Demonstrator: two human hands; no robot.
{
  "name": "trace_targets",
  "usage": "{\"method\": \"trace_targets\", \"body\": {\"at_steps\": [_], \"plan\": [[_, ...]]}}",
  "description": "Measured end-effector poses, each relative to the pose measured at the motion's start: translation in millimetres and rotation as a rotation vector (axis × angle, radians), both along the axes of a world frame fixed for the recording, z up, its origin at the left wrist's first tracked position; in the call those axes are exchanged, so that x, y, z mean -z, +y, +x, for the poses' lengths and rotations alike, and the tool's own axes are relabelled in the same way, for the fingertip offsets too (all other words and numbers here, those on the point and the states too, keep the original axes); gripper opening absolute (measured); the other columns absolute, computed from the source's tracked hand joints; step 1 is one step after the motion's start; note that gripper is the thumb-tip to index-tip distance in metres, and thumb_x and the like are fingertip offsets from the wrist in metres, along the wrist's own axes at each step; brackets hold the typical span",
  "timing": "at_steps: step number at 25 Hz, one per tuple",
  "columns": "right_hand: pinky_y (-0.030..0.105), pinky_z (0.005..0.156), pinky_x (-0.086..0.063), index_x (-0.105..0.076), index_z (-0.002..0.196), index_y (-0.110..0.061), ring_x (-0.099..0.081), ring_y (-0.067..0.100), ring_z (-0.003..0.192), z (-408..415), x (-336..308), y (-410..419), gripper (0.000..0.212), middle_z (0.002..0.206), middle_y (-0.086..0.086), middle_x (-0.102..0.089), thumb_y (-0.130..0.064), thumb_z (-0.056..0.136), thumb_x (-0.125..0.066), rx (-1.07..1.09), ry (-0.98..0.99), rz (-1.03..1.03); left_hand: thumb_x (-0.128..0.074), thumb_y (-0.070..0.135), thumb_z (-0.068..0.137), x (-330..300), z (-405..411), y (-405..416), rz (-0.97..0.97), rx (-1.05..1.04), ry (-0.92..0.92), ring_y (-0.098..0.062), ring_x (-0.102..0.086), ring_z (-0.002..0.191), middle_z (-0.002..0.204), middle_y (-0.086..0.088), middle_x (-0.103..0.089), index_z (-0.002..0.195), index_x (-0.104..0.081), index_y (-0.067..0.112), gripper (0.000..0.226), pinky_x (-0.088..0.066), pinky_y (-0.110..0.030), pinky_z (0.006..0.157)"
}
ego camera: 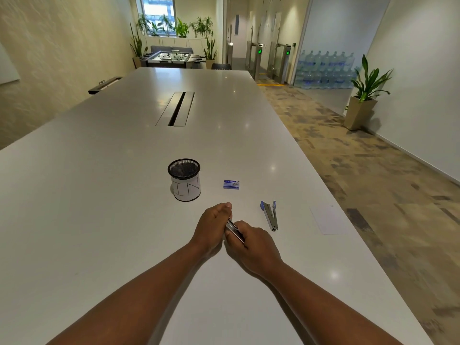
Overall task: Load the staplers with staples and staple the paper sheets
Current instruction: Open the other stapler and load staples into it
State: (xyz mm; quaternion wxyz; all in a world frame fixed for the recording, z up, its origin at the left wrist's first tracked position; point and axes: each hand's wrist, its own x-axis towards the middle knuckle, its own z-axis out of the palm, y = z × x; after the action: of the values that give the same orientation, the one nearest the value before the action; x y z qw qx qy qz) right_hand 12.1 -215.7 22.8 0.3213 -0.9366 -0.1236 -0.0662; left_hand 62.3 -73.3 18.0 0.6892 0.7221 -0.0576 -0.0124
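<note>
My left hand (213, 224) and my right hand (252, 241) meet just above the white table (99, 195), both closed on a small metal stapler (234, 229) held slanted between them; most of it is hidden by my fingers. To the right, a second metal stapler (270, 215) with blue ends lies on the table with its arms spread apart. A small blue staple box (231, 184) lies beyond my hands. White paper sheets (328, 220) rest near the table's right edge.
A black mesh cup (184, 179) with a white label reading "IN" stands left of the staple box. A cable slot (177, 108) runs along the table's middle. The table's right edge drops to carpet, with a potted plant (364, 95) by the wall.
</note>
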Motion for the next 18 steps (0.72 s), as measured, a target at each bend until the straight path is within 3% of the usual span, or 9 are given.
{"method": "trace_targets", "body": {"at_steps": [8,12,15,18], "plan": [[0.039,0.053,-0.038,-0.047,0.079,-0.02,-0.053,0.024,0.058,-0.7,1.2,0.1,0.037,0.061,0.001,-0.056,-0.051,0.097,-0.038,-0.012,-0.004,0.015,-0.046,0.041,0.103,2.4,-0.6,-4.2,0.108,-0.086,-0.076,-0.012,-0.044,0.057,0.059,0.001,-0.047,0.07,-0.048,0.006,0.048,-0.039,-0.026,0.056],[0.035,0.054,-0.04,-0.052,0.083,-0.022,-0.056,0.019,0.059,0.8,1.2,-0.6,0.041,0.065,0.0,-0.06,-0.06,0.089,-0.038,0.024,-0.015,0.034,-0.052,0.044,0.1,-0.7,-2.8,-1.9,-0.053,-0.03,0.007,-0.014,-0.049,0.059,0.062,0.0,-0.05,0.069,-0.055,0.02,0.039,-0.044,-0.027,0.057],[0.034,0.057,-0.045,-0.059,0.096,-0.023,-0.059,0.018,0.061,-0.2,0.6,0.3,0.035,0.07,-0.003,-0.065,-0.055,0.091,-0.044,0.035,-0.072,0.017,-0.056,0.047,0.094,-4.2,-4.8,-1.9,-0.174,0.012,0.054,-0.014,-0.049,0.062,0.066,-0.002,-0.049,0.072,-0.055,0.019,0.036,-0.043,-0.028,0.058],[0.035,0.057,-0.046,-0.058,0.093,-0.026,-0.057,0.016,0.062,-1.6,-0.6,-0.4,0.022,0.069,-0.004,-0.062,-0.047,0.088,-0.051,0.136,-0.125,0.08,-0.051,0.057,0.094,-6.2,-5.4,-1.3,-0.243,0.027,0.072,-0.012,-0.045,0.055,0.065,-0.004,-0.049,0.079,-0.054,0.01,0.049,-0.036,-0.025,0.049]]}}
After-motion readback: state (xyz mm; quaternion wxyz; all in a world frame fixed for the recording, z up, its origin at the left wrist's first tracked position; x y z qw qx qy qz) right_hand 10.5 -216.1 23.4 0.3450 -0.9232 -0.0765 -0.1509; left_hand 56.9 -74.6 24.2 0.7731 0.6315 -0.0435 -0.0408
